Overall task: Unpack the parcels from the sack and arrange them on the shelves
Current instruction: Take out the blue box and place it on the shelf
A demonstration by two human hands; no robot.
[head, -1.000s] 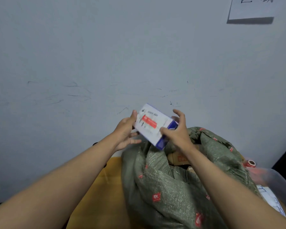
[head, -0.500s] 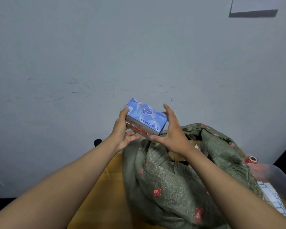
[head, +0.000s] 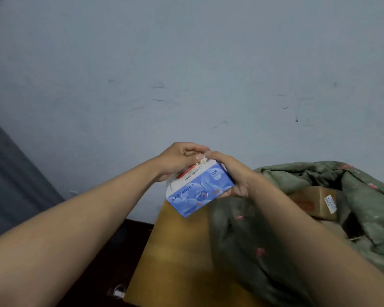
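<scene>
— Which step is shown?
— Unpacking: my left hand and right hand both grip the box, fingers curled round its far edge. It is held in the air beside the open sack, over the table

— And next?
— Probably carrying it to a shelf, none in view; a carton remains in the sack

A scuffed pale grey-blue painted wall fills the background. A flat yellow-brown wooden tabletop stands near it, with dark flooring to its left and a dark grey panel at the far left edge.
</scene>
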